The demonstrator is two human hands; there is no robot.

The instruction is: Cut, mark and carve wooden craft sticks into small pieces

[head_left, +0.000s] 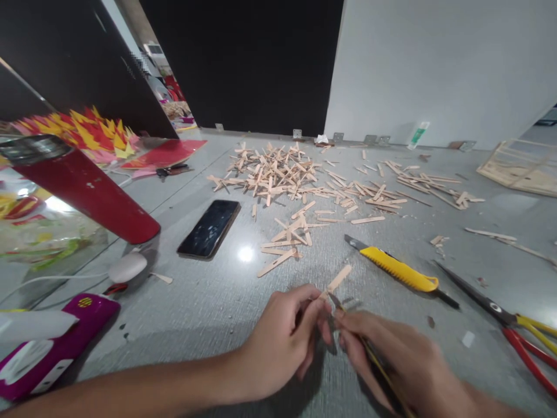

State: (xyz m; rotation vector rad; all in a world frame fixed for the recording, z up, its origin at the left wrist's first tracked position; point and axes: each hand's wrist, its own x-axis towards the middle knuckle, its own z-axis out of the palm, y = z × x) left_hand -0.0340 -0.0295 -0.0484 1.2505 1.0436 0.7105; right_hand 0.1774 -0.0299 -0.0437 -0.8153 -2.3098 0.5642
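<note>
My left hand point(282, 334) pinches a small wooden craft stick point(340, 278), whose free end points up and away to the right. In my right hand point(398, 348) is a slim craft knife point(378, 368) with a dark, pointed blade and a black-and-yellow handle. Its tip meets the stick, or comes very close to it, beside my left fingertips; the exact contact is hard to make out. Just beyond my hands lies a small group of craft sticks point(289, 237). A yellow utility knife point(398, 268) with its blade out rests on the table right of the held stick.
A large pile of craft sticks point(274, 171) spreads across the back. Scissors point(500, 316) lie at right, blades toward the middle. At left are a phone point(209, 229), a red flask point(87, 188) and a purple device point(82, 325). A wooden frame point(517, 174) stands far right.
</note>
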